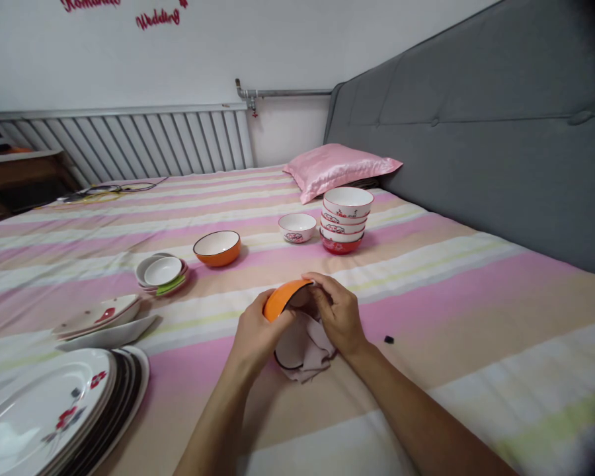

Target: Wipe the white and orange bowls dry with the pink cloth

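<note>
My left hand [256, 334] grips an orange bowl [283, 295] with a white inside, tilted on its side above the striped bedsheet. My right hand [334, 316] is closed on a pale grey cloth [307, 345] pressed against the bowl's inside. The cloth hangs down below the bowl. Both hands are close together in the middle of the view.
A second orange bowl [217, 248] stands further back. A small white bowl [297, 227] sits beside a stack of bowls [346, 219]. Small saucers [161, 273] and stacked plates [54, 410] lie at left. A pink pillow [340, 169] leans by the grey headboard [476, 125].
</note>
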### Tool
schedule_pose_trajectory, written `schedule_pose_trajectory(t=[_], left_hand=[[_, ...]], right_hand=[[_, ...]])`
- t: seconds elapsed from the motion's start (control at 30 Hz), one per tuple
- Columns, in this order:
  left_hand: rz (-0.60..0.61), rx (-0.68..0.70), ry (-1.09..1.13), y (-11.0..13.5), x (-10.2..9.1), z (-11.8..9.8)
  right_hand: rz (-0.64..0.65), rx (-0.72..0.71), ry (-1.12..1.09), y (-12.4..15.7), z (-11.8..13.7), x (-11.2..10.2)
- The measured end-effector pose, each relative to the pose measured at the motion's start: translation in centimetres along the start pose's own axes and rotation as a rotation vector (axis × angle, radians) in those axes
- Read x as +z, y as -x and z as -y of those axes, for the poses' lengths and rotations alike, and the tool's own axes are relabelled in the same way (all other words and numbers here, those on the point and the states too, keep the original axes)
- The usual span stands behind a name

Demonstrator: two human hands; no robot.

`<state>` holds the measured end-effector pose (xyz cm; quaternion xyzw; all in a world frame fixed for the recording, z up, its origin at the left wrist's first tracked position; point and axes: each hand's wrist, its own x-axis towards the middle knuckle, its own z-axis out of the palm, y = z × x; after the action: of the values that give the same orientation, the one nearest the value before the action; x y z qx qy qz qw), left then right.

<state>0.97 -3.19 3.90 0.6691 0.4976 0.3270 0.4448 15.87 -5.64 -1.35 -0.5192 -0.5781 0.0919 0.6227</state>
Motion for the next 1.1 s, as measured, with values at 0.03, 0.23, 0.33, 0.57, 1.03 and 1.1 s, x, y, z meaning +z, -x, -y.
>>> schedule_pose_trajectory(t=[0.03,0.23,0.33,0.57,1.03,1.1], left_hand=[[-0.002,0.001,0.008,0.0,0.0,0.0],[-0.053,-0.003,0.057,-0.2,0.2,0.3],[-0.072,0.005,0.088,-0.1,0.4,0.2],[-0.086,-0.007,0.181,0.4,0.6,-0.4],[-0.275,0.07,0.272,0.4,1.2,0.9],[-0.297,0.085,0.303,0.2,1.1,1.0]], right_hand=[[0.004,0.01,-0.005,0.0,0.0,0.0],[0.047,0.091,-0.006,0.0,-0.3,0.0],[0.032,0.097,0.028,-0.1,-0.2,-0.1],[0.008,0.151,0.086,-0.1,-0.2,-0.1],[0.067,0.24,0.21,0.0,0.2,0.1],[0.087,0.26,0.198,0.1,0.3,0.2]])
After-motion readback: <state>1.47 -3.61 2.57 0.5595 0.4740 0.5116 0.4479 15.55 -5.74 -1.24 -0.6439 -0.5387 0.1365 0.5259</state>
